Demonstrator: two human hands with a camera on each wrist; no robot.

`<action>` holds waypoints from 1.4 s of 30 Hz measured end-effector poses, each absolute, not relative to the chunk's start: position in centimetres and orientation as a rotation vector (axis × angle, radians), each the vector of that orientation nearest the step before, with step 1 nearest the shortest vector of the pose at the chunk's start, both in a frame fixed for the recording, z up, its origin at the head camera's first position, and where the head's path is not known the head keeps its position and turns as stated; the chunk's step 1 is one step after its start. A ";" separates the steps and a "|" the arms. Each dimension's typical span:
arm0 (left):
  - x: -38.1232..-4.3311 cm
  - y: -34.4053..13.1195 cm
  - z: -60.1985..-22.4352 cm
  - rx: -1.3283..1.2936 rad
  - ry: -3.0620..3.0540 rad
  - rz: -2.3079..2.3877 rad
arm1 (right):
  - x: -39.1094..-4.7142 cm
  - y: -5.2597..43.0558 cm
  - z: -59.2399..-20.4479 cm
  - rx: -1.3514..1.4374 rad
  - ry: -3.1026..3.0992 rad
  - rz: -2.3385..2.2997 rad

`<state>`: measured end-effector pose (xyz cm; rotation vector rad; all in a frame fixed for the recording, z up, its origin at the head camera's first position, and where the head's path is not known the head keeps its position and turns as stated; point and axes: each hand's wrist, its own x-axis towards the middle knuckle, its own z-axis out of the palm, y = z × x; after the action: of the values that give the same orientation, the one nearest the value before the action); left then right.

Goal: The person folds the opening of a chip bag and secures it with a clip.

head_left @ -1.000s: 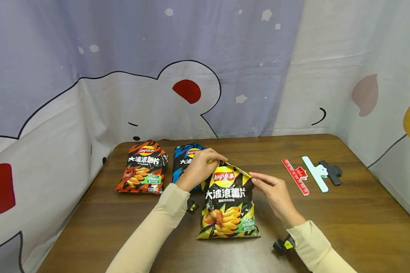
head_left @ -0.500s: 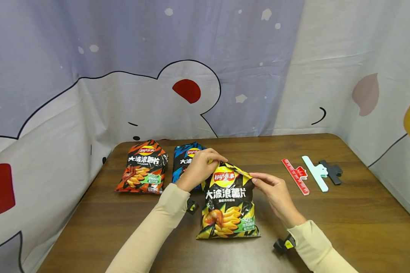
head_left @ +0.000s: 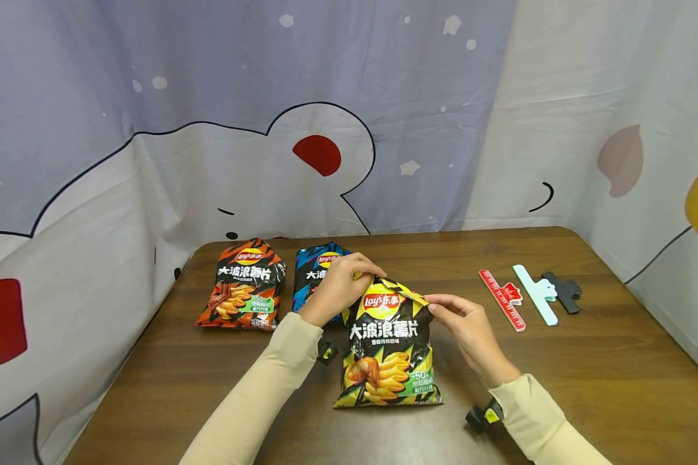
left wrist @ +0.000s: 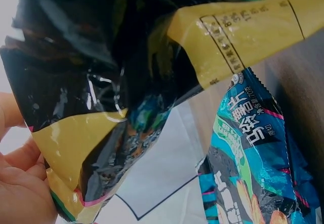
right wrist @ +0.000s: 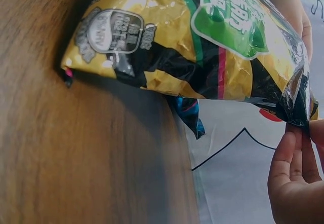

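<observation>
A black-and-yellow bag of potato chips [head_left: 386, 349] leans upright on the wooden table in the head view. My left hand [head_left: 340, 287] pinches its top left corner, fingers reaching over the edge. At the top right corner, my right hand [head_left: 468, 332] pinches the bag between thumb and fingers. A yellow strip along the top edge [head_left: 410, 294] tips over toward the front. In the left wrist view, the left hand [left wrist: 23, 178] grips the bag's crinkled corner. The right wrist view has the right hand [right wrist: 298, 168] pinching the other corner.
An orange bag of chips [head_left: 241, 284] lies back left. Beside it, a blue bag of chips [head_left: 305, 281] is partly hidden behind my left hand. A red clip [head_left: 503, 300], a mint clip [head_left: 536, 294] and a black clip [head_left: 564, 292] lie in a row at the right.
The top edge of the black-and-yellow bag has folded slightly forward, showing more of the yellow strip. Both hands keep their hold with almost no movement.
</observation>
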<state>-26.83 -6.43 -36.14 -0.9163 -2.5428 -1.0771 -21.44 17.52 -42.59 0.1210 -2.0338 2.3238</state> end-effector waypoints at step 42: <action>-26.5 -6.5 -36.1 -0.828 -2.662 -1.200 | -21.1 17.6 -42.5 0.123 -2.102 2.281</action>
<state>-26.51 -6.55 -36.13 -0.8283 -2.6625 -1.2000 -21.14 17.57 -42.46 0.1233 -2.1021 2.2807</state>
